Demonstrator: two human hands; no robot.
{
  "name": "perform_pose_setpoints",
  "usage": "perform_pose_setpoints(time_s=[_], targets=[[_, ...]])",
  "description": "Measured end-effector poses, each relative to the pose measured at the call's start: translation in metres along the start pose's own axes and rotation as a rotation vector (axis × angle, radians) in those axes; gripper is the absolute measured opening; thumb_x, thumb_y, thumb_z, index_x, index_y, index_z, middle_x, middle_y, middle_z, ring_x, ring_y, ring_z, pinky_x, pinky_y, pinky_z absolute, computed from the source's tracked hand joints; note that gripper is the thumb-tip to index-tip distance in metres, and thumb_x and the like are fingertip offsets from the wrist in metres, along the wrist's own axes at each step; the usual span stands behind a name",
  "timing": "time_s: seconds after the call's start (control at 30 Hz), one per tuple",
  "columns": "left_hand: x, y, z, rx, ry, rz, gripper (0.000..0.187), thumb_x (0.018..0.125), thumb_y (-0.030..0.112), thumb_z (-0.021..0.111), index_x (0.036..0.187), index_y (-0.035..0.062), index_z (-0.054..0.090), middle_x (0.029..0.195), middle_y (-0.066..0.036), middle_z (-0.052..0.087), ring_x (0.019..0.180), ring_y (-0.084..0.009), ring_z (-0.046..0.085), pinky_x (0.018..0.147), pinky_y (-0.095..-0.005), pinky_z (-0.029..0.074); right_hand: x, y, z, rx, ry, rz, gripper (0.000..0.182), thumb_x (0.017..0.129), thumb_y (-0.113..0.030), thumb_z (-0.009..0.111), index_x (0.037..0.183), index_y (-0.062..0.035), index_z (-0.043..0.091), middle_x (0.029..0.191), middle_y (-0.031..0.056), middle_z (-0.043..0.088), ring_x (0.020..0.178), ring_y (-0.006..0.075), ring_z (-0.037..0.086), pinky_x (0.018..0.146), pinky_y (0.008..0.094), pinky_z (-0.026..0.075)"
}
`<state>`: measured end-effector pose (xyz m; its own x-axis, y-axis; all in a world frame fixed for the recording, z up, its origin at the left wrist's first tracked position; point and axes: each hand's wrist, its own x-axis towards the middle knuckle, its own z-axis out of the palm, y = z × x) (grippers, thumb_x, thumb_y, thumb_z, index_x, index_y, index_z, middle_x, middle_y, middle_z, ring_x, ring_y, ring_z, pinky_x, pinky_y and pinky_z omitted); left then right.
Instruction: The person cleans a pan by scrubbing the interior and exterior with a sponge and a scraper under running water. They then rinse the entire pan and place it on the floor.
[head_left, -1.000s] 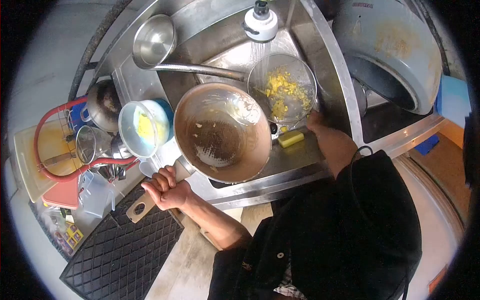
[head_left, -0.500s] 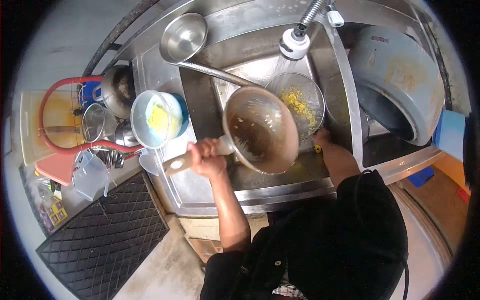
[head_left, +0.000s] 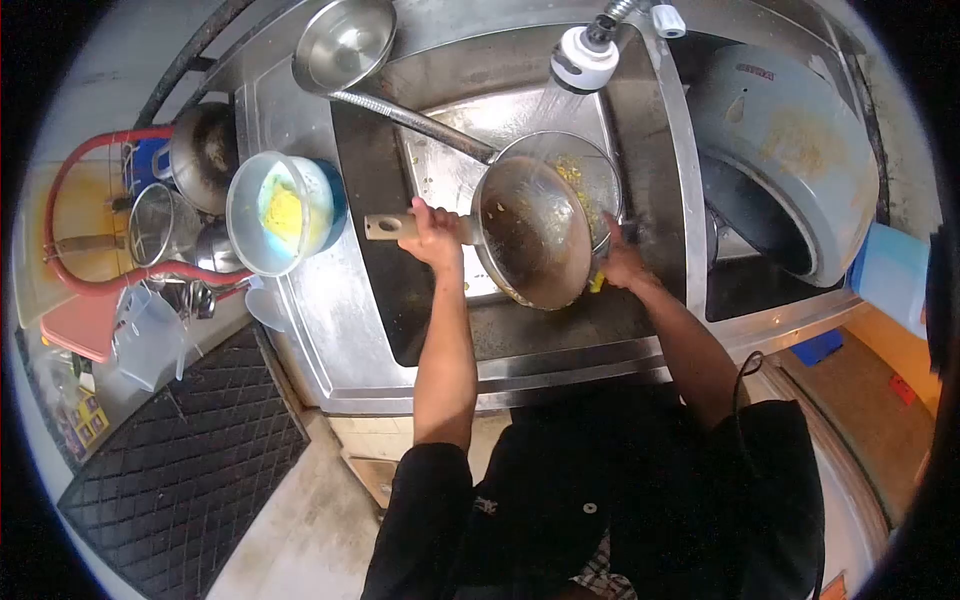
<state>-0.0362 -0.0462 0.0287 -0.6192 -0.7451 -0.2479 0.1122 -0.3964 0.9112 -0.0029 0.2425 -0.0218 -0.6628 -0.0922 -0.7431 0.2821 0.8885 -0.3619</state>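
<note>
My left hand [head_left: 437, 236] is wrapped around the beige handle of a deep frying pan [head_left: 530, 235]. The pan is tilted over the sink, and its brownish inside shows wet pale food bits. Beside and partly behind it is a round mesh strainer [head_left: 603, 185] with yellow food scraps [head_left: 572, 178] in it. My right hand [head_left: 625, 266] is closed at the strainer's near edge; its grip is partly hidden. A small yellow piece [head_left: 597, 282] shows by those fingers. Water sprays from the white faucet head [head_left: 585, 60] above the strainer.
A long-handled steel ladle [head_left: 347, 45] lies across the sink's [head_left: 430, 340] back left corner. On the left ledge stands a plastic tub [head_left: 262, 240] with a yellow sponge [head_left: 283, 212]. A large grey pot [head_left: 800, 150] leans in the right basin. Pans and strainers crowd the far left.
The pan has moved back over the sink and its handle has swung more level. My view has shifted slightly. Fewer yellow scraps show in the strainer.
</note>
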Motion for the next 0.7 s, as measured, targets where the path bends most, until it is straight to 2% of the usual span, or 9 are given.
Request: perform_pose_setpoints(time_s=[0.03,0.13,0.23,0.3,0.37,0.4,0.5,0.63,0.7], targets=[[0.003,-0.003,0.002,-0.004,0.015,0.001,0.035,0.089,0.023,0.063,0.066,0.0109,0.039,0.051,0.001,0.034,0.045,-0.0135,0.037,0.043,-0.0326,0.036,0.003,0.000,0.000,0.005,-0.046,0.008,0.048,0.082,-0.009,0.056,0.130,-0.0114,0.048,0.100,0.0228,0.064,0.086,0.0339,0.066,0.065,0.0435,0.055],[0.014,-0.007,0.007,0.112,0.064,0.052,0.038,0.090,0.023,0.063,0.064,0.0041,0.043,0.052,-0.003,0.042,0.041,-0.0143,0.039,0.038,-0.0315,0.034,0.010,0.001,0.001,0.602,-0.260,0.091,0.051,0.096,-0.029,0.044,0.137,-0.0009,0.033,0.116,0.0155,0.061,0.090,0.0231,0.066,0.078,0.0383,0.052],[0.020,-0.014,0.016,0.233,0.054,0.142,0.038,0.091,0.023,0.061,0.065,0.0036,0.043,0.051,-0.003,0.041,0.039,-0.0143,0.037,0.036,-0.0314,0.033,0.017,0.001,-0.005,1.043,-0.577,0.257,0.047,0.098,-0.031,0.038,0.136,-0.0038,0.036,0.124,0.0153,0.058,0.104,0.0237,0.062,0.077,0.0308,0.052],[0.021,-0.014,0.005,0.262,-0.047,0.089,0.033,0.093,0.024,0.058,0.071,0.0029,0.044,0.055,-0.004,0.045,0.044,-0.0158,0.044,0.041,-0.0317,0.038,0.020,0.000,-0.010,1.078,-0.704,0.263,0.045,0.100,-0.032,0.032,0.136,-0.0055,0.037,0.129,0.0154,0.054,0.114,0.0243,0.057,0.077,0.0272,0.051],[0.023,-0.019,-0.009,-0.038,-0.358,0.013,0.027,0.092,0.023,0.060,0.081,0.0011,0.048,0.063,-0.007,0.051,0.057,-0.0161,0.053,0.050,-0.0296,0.043,0.027,-0.005,-0.007,1.212,-0.853,0.240,0.048,0.099,-0.036,0.037,0.136,-0.0049,0.036,0.135,0.0167,0.048,0.118,0.0265,0.054,0.075,0.0254,0.051],[0.018,-0.015,-0.015,0.054,-0.414,0.009,0.022,0.094,0.020,0.057,0.085,0.0022,0.047,0.069,-0.009,0.053,0.064,-0.0183,0.054,0.060,-0.0327,0.046,0.026,-0.012,-0.009,1.208,-0.855,0.243,0.048,0.099,-0.036,0.037,0.136,-0.0049,0.036,0.135,0.0167,0.048,0.118,0.0265,0.054,0.075,0.0254,0.051],[0.006,-0.027,-0.028,0.155,-0.565,0.152,0.020,0.095,0.017,0.055,0.083,0.0028,0.046,0.068,-0.008,0.052,0.061,-0.0183,0.052,0.063,-0.0357,0.047,0.033,-0.020,-0.007,1.338,-0.683,0.266,0.052,0.098,-0.041,0.042,0.135,-0.0048,0.037,0.120,0.0155,0.059,0.102,0.0209,0.062,0.065,0.0224,0.051],[0.005,-0.042,-0.039,0.090,-0.448,-0.089,0.033,0.098,0.021,0.048,0.070,0.0048,0.044,0.056,-0.006,0.046,0.055,-0.0172,0.048,0.067,-0.0390,0.049,0.078,0.007,0.012,0.629,-0.525,0.297,0.050,0.094,-0.048,0.048,0.115,-0.0038,0.057,0.079,0.0106,0.068,0.063,0.0137,0.058,0.049,0.0262,0.044],[0.002,-0.048,-0.035,0.045,-0.371,-0.121,0.043,0.098,0.030,0.050,0.064,0.0067,0.038,0.053,-0.004,0.039,0.053,-0.0172,0.044,0.066,-0.0397,0.049,0.079,-0.004,0.013,-0.109,-0.426,0.161,0.040,0.090,-0.043,0.058,0.113,-0.0103,0.055,0.068,0.0074,0.061,0.041,0.0155,0.044,0.044,0.0293,0.040]])
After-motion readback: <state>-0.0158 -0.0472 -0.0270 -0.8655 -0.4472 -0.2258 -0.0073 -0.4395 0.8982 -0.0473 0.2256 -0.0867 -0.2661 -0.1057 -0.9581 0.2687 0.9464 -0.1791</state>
